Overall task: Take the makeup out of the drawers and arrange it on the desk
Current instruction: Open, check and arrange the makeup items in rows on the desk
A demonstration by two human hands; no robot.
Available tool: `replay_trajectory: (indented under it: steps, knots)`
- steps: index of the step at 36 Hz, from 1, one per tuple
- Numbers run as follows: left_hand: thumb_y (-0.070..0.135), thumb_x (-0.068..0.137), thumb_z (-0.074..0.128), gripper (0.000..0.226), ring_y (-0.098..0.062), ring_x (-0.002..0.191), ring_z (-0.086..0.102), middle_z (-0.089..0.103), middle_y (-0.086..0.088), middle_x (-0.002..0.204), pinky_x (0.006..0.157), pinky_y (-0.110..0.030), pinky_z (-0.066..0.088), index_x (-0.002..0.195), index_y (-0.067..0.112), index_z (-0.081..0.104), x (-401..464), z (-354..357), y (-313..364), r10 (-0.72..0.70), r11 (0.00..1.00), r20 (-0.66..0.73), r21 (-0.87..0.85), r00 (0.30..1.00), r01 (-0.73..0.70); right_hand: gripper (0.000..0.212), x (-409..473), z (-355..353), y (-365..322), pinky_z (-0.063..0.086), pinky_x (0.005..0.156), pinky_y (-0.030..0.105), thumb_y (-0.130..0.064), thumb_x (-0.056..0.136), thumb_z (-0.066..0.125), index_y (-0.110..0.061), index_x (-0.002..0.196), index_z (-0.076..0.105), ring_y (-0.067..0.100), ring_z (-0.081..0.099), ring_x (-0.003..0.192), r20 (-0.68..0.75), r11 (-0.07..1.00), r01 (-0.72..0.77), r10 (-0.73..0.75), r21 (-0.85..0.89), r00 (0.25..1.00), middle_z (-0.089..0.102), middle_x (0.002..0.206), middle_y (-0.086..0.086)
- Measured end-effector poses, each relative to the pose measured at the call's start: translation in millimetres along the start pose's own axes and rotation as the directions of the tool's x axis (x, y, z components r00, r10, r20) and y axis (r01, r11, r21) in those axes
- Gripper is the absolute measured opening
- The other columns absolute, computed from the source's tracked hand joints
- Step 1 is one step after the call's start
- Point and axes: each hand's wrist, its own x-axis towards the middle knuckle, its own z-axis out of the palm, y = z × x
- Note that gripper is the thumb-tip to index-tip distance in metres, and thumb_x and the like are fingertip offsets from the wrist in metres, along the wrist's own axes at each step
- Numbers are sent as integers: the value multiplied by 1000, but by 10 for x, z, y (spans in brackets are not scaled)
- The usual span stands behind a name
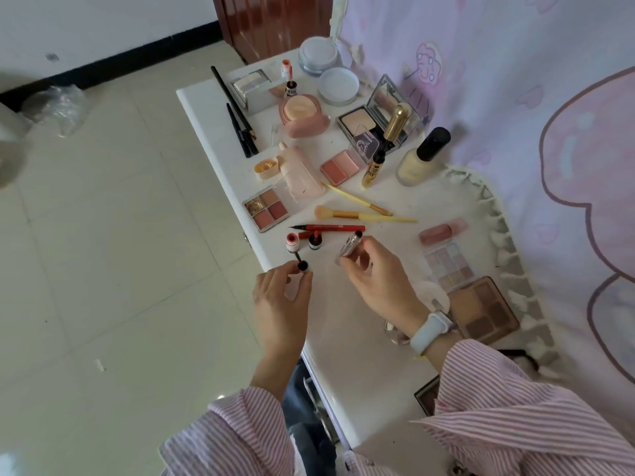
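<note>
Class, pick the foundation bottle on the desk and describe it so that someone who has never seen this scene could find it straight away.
Start at the white desk and look to its far side, along the pink cartoon curtain. There, right of the gold mascara tube, stands the foundation bottle. It is the only tall glass bottle of pale cream liquid with a round black cap.

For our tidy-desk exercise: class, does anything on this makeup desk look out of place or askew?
Yes: the pink squeeze tube lies uncapped, its round cap set apart beside it. The two yellow-handled brushes lie crossed at angles.
</note>
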Motion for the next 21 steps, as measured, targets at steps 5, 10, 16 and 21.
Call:
replay_trajectory:
  steps: [5,10,16,21]
  knots:
    - [18,77,67,14,-22,84,58,66,8,83,76,-24,29,90,13,70,26,59,-126,35,994,-32,102,999,-32,10,26,167,74,35,64,19,-19,82,67,-13,90,65,1,38,73,-4,976,127,-130,-179,992,55,80,-15]
    - [19,78,69,14,-21,82,58,68,7,84,71,-19,22,91,14,69,59,84,-153,57,989,-31,137,998,-52,14,52,269,90,30,63,15,-18,82,66,-12,94,64,-4,31,77,-14,970,145,-150,-197,989,62,85,-6]
    - [10,76,74,15,-18,81,58,61,15,83,72,-18,23,89,13,67,58,96,-149,56,990,-13,134,998,-54,14,47,282,71,35,63,20,-19,83,65,-14,95,62,4,40,80,-6,959,171,-176,-224,984,64,83,-7]
    - [9,76,74,16,-20,84,58,55,20,84,72,-20,25,91,13,67,39,94,-143,50,992,-3,117,999,-49,16,42,276,82,37,66,21,-20,84,64,-13,98,62,6,42,83,5,961,169,-172,-218,985,64,85,-5]
